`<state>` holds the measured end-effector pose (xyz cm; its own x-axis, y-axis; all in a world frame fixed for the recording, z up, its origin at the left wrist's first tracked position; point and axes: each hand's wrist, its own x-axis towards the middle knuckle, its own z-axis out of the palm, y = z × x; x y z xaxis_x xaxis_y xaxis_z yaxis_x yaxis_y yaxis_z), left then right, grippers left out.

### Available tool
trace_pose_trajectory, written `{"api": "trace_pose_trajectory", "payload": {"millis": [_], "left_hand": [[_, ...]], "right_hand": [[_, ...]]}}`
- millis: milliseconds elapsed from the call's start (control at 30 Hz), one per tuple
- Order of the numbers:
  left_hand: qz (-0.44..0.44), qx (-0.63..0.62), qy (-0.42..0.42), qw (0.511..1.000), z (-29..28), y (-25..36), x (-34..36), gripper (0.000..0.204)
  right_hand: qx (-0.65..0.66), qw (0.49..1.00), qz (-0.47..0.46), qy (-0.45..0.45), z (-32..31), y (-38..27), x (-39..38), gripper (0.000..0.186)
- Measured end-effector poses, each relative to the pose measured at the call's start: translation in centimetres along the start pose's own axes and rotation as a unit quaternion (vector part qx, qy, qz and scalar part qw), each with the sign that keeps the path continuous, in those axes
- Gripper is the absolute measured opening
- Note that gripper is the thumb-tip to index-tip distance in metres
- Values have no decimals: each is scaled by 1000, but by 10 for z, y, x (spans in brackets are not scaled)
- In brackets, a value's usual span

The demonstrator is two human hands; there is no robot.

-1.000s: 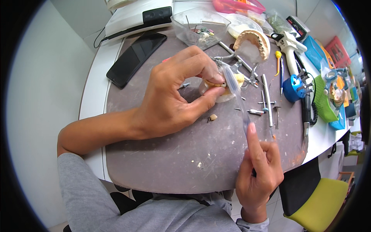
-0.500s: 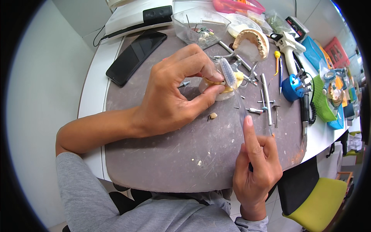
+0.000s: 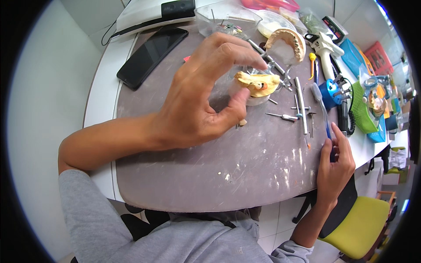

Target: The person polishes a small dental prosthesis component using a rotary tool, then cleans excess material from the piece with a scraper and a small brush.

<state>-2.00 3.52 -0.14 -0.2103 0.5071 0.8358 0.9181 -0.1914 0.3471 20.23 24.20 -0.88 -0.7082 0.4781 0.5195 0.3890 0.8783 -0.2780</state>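
Note:
My left hand (image 3: 195,94) hovers with thumb and fingers apart around the near left side of a yellow dental cast (image 3: 269,81) on a pale base. An orange-brown spot shows on the cast's front; fingers hide part of its left side. Near the mat's right edge, my right hand (image 3: 337,168) is closed around the handle of a clear toothbrush (image 3: 323,111), whose bristle head points away from me. Just below my left thumb lies a small tooth-coloured piece (image 3: 243,122), partly covered.
Behind the cast stands a beige dental arch model (image 3: 287,38). Metal tools, including a silver rod (image 3: 301,105), lie to its right. A blue bur holder (image 3: 330,93) and green basket (image 3: 362,109) line the right. A black phone (image 3: 152,58) rests at left; a clear box (image 3: 226,19) stands behind.
My right hand has carried the toothbrush rightward, away from the cast. My left thumb and fingers have parted, leaving the yellow cast more exposed.

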Motion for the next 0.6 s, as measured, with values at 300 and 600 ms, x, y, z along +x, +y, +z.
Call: {"api": "trace_pose_trajectory", "payload": {"millis": [300, 600], "left_hand": [[219, 153, -228, 936, -14, 17, -5, 16], [41, 218, -321, 921, -13, 30, -9, 15]], "right_hand": [[90, 991, -63, 79, -2, -27, 2, 8], [167, 973, -148, -54, 2, -55, 5, 4]]}}
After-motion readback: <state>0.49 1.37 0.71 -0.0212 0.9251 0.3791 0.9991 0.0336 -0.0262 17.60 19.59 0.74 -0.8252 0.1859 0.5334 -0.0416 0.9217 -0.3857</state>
